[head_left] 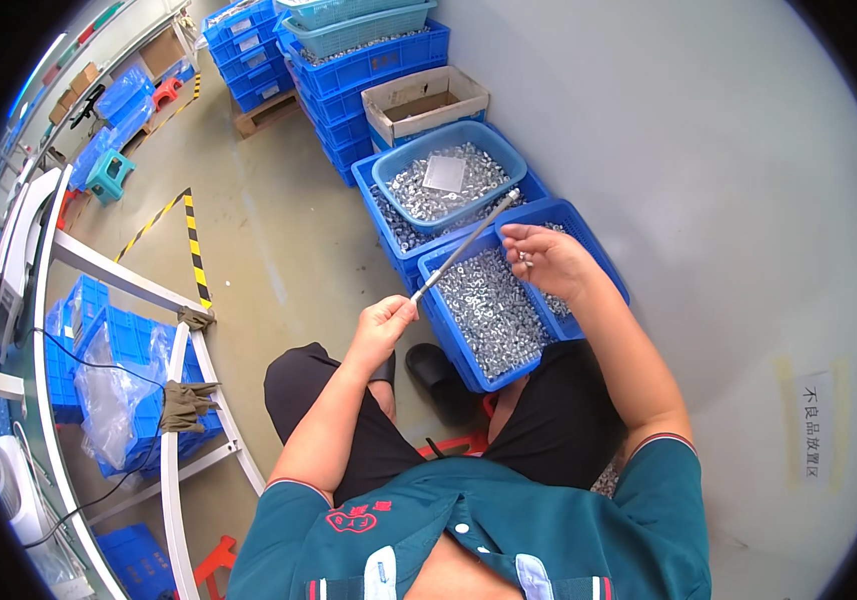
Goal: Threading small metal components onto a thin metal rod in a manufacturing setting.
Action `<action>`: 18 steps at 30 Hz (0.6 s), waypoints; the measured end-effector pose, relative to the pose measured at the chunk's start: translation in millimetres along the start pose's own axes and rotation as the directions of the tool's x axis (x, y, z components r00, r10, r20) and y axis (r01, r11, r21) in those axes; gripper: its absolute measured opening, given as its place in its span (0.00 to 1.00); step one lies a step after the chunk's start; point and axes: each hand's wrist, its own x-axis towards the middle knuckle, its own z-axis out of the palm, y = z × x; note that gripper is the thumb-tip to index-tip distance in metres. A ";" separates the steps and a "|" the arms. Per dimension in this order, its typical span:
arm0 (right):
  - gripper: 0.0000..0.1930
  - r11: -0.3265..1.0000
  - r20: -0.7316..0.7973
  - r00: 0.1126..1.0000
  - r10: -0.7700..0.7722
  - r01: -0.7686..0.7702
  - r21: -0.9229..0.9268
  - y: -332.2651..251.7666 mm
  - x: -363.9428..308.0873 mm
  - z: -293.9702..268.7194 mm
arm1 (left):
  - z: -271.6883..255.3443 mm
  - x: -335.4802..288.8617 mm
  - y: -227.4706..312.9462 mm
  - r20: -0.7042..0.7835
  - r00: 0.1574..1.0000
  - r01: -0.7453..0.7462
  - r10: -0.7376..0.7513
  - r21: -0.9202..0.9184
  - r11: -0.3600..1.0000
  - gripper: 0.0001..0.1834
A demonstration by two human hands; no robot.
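Observation:
My left hand [385, 326] is closed around the lower end of a thin grey rod [461, 248]. The rod slants up and to the right, and its silvery tip is above the edge of the blue bins. To the right, my right hand [555, 264] is raised with curled fingers, holding a few small metal parts [525, 258]. Beneath both hands stands a blue divided bin [456, 352]. Small silvery metal pieces [493, 310] fill its left compartment, and more lie in the right one, partly hidden by my right hand.
Behind the bin, a light blue basket [514, 160] of metal parts carries a white card [444, 173]. Farther back are a worn carton [426, 110] and stacked blue crates [348, 105]. A white wall [728, 250] borders the right; a white-framed bench [128, 275] stands left.

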 end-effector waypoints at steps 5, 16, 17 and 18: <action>0.19 0.965 0.038 0.989 -0.145 0.132 0.228 -10.4 6.8 -18.4 | 0.4 -1.4 1.6 0.037 0.999 0.015 -0.016 0.023 1.000 0.12; 0.07 0.923 -0.119 0.941 -0.318 0.336 0.190 -20.2 14.7 -31.6 | 5.3 -7.0 6.4 0.120 0.989 0.079 -0.087 0.068 0.995 0.10; 0.08 0.935 -0.137 0.939 -0.314 0.332 0.129 -19.7 19.5 -37.7 | 6.5 -6.5 7.1 0.131 0.987 0.081 -0.089 0.064 0.995 0.10; 0.08 0.934 -0.142 0.938 -0.315 0.333 0.128 -19.7 23.7 -44.2 | 7.7 -5.7 7.1 0.143 0.985 0.084 -0.092 0.060 0.995 0.10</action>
